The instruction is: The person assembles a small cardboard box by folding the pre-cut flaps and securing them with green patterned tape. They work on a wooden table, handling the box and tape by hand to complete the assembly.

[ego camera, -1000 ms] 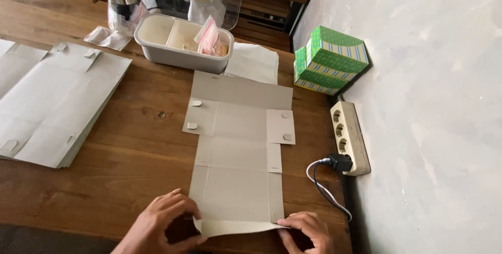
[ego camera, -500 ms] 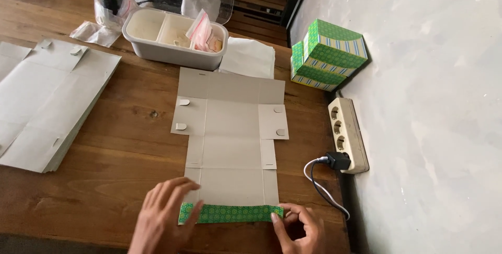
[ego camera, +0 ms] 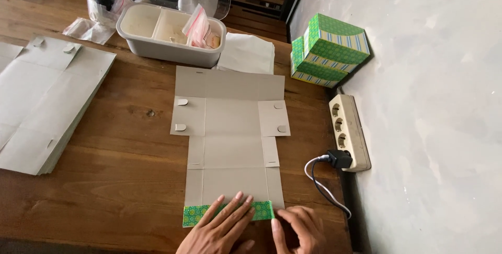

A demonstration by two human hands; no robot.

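Wooden worktop [ego camera: 120, 191] beside a grey wall. Flat grey box blank [ego camera: 230, 139] stretches away from both hands; left hand [ego camera: 222, 228] presses flat, right hand [ego camera: 298, 228] pinches its folded green near flap [ego camera: 193, 215], which runs left-right.

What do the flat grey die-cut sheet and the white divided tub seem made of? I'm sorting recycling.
Flat grey die-cut sheet: likely paperboard, matte, holding crisp creases, its folded edge printed green. White divided tub: probably plastic, smooth, with rounded moulded corners.

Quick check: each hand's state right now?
Left hand: open, flat on the folded green flap.
Right hand: fingertips pressing the flap's right end; grip unclear.
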